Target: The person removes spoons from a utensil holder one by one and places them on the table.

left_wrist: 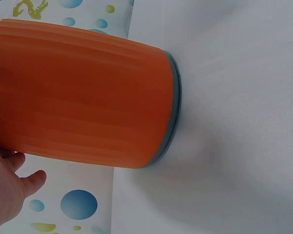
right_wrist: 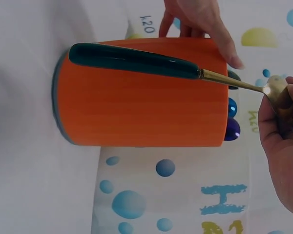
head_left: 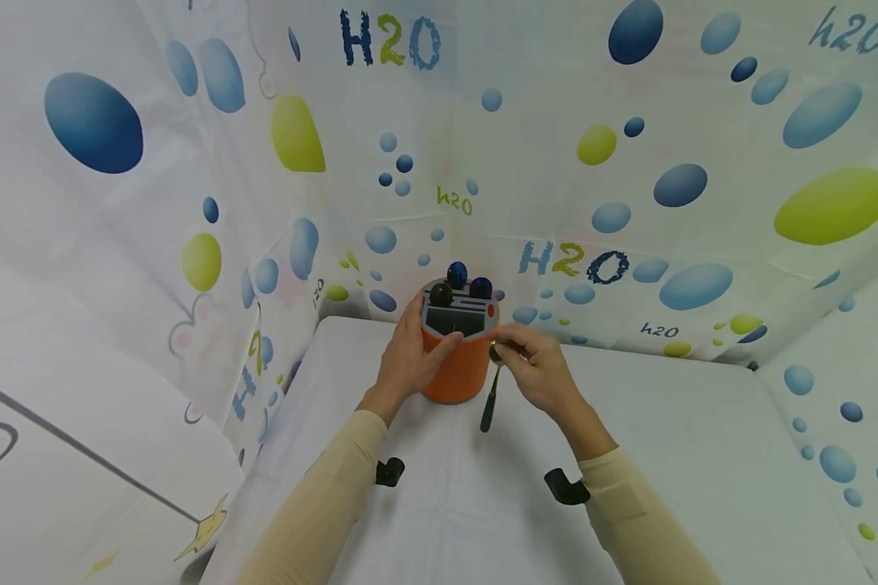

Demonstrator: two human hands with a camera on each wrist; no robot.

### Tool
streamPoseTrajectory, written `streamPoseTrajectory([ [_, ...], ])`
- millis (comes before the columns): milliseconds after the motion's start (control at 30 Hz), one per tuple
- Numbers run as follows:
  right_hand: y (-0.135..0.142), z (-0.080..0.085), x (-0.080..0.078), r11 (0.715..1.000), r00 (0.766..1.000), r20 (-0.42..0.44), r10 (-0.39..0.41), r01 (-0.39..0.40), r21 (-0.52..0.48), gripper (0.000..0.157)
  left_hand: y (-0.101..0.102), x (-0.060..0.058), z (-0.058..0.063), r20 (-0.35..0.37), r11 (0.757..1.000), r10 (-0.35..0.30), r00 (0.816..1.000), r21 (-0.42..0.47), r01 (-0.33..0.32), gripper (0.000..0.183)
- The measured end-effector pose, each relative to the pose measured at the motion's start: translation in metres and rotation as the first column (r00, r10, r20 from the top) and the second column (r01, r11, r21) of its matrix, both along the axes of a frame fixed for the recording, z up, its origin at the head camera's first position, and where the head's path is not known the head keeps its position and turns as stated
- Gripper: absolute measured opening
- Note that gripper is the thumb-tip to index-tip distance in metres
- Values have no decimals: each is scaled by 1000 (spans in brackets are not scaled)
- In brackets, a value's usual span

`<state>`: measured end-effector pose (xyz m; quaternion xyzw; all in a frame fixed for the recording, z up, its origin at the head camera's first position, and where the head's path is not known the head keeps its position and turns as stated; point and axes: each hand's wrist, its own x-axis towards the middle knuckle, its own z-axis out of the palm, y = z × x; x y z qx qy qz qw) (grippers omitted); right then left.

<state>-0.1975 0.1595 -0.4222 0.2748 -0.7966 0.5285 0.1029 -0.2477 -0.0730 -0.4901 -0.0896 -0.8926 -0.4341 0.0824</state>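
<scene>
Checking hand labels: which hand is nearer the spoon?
Right. The right hand pinches the spoon by its bowl; the left hand holds the orange container, apart from the spoon.

Bubble-printed backdrop (head_left: 534,162) behind a white tabletop (head_left: 732,455)

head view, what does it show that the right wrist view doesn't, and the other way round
Only the head view shows the grey top panel and the pale sleeves. Only the right wrist view clearly shows the grey base rim. Both show the orange container, three glossy balls, the left hand on the container, and the right hand pinching the spoon by its bowl end.
</scene>
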Motion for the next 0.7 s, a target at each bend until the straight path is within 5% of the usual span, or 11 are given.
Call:
streamPoseTrajectory([
  [433, 4, -17, -2, 998, 991, 119, -53, 50, 24, 24, 0, -1, 0, -9, 1000, 4, 1000, -8, -4, 104],
  [700, 8, -29, -6, 997, 954, 291, -73, 62, 47, 24, 0, -1, 1, 7, 1000, 6, 1000, -3, -6, 103],
])
